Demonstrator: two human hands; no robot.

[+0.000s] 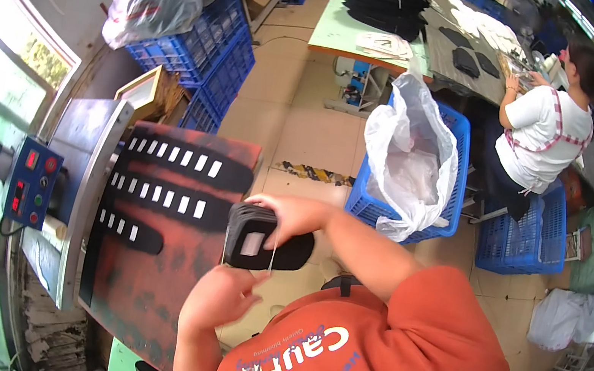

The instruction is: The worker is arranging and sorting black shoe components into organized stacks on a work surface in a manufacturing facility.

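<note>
One black stack (pixel 288 254) between hands (pixel 221 295)

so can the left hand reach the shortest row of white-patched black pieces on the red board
Probably yes: the left hand is near the red board and nothing visible blocks the shortest row; the right hand holds the black stack.

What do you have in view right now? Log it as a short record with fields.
Right hand: holding a stack of black pads
Left hand: just below the stack; grip unclear
Board: reddish, bearing three rows of black pieces with white patches
Control box: blue, red display lit
Basket: blue, holding an open plastic bag
Co-worker: at the far table
</note>
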